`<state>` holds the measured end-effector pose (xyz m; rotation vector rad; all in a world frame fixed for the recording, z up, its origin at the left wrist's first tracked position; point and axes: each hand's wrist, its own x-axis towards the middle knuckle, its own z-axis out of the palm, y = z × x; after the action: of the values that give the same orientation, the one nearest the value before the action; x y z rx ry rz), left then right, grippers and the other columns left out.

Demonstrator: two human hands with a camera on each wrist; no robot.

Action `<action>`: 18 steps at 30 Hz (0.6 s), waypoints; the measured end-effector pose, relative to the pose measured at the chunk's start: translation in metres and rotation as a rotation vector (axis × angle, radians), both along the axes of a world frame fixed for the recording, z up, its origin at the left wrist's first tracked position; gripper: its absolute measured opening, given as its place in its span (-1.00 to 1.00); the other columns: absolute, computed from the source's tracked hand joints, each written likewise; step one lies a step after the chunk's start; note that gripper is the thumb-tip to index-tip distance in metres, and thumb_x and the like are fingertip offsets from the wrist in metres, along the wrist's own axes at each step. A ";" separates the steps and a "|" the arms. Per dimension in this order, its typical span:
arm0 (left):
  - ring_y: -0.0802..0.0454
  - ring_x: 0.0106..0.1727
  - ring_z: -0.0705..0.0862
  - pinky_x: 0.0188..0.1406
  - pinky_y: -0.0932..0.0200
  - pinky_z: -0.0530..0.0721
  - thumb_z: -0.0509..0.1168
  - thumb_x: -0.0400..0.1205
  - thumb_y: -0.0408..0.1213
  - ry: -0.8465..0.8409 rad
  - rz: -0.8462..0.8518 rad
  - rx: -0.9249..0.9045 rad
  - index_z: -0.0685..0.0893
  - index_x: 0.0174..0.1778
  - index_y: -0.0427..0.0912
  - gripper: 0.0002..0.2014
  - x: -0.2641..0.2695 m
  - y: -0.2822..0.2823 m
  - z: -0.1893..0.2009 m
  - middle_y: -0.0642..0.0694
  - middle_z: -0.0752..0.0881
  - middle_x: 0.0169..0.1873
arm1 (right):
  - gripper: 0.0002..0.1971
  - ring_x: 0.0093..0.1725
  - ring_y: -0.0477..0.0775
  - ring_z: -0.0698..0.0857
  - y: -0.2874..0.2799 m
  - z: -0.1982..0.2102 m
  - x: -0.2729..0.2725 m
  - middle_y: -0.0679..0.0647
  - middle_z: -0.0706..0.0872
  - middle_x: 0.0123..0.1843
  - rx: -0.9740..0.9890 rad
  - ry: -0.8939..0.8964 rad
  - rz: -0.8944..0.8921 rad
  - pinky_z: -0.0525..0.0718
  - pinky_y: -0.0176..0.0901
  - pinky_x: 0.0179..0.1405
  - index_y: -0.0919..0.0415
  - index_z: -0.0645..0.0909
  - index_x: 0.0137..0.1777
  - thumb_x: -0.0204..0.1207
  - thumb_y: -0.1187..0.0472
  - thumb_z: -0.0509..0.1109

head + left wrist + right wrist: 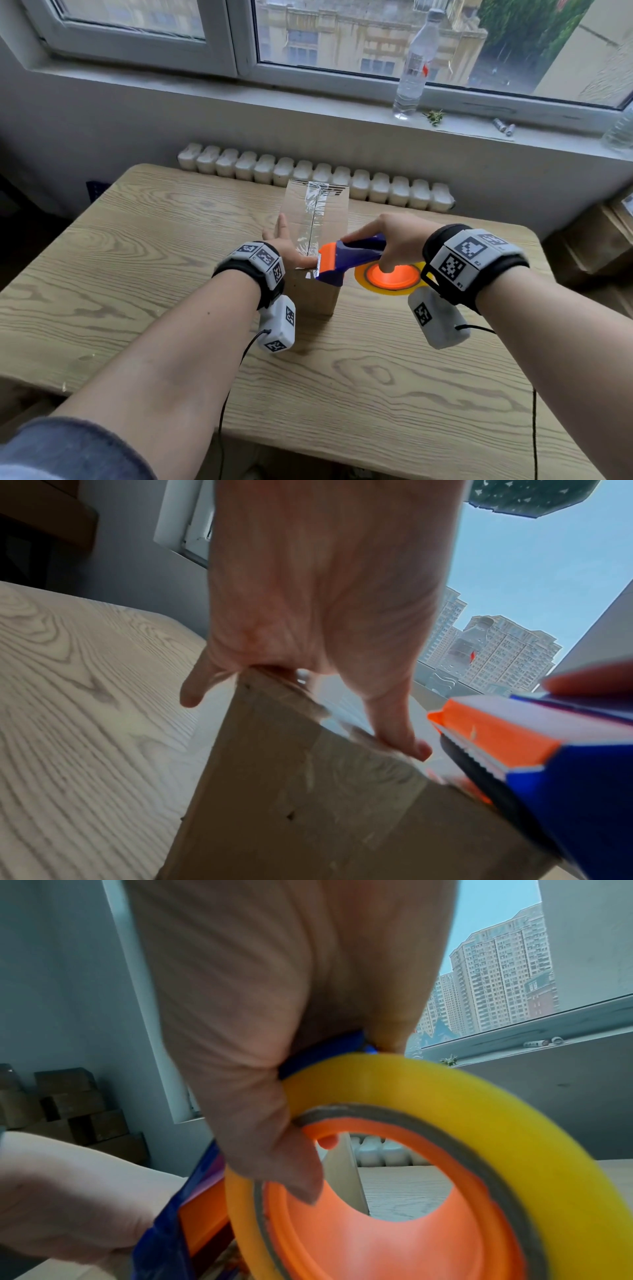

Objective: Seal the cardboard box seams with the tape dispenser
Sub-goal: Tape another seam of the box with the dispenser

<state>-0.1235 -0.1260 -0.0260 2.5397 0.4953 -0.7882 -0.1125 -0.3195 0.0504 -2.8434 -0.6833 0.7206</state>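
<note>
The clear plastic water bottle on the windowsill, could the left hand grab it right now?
Probably not right away. The left hand lies flat on the brown cardboard box, steadying it, and the clear plastic water bottle stands well beyond the table, on the windowsill. Nothing blocks the way, though.

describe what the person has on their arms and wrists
Both forearms are bare. Each wrist carries a black strap with a grey-white block on top bearing black-and-white square tag markers, the left wrist band and the right wrist band. Under each hangs a rounded white camera pod with more tags and a thin black cable trailing back. A blue-grey sleeve covers the left upper arm.
</note>
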 end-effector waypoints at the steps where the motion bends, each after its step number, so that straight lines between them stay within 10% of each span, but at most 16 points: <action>1: -0.27 0.71 -0.15 0.63 -0.26 -0.07 0.34 0.40 0.33 0.001 -0.004 0.013 -0.50 0.62 -0.01 0.24 0.000 0.000 -0.001 -0.34 -0.32 0.65 | -0.17 -0.02 0.14 0.73 -0.001 -0.001 0.000 -0.04 0.77 0.11 0.000 0.004 0.001 0.71 -0.03 -0.14 -0.40 0.52 0.36 0.17 0.43 0.44; 18: -0.29 0.70 -0.12 0.66 -0.27 -0.04 0.33 0.39 0.37 0.024 -0.043 0.037 -0.51 0.60 0.00 0.25 0.004 0.003 -0.004 -0.32 -0.33 0.65 | -0.10 -0.19 0.13 0.65 -0.059 0.002 -0.015 0.01 0.77 0.01 -0.005 0.003 -0.060 0.54 -0.12 -0.30 -0.45 0.47 0.37 0.20 0.51 0.40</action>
<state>-0.1199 -0.1234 -0.0300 2.5856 0.4682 -0.8327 -0.1271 -0.3790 0.0521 -2.8535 -0.5939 0.7187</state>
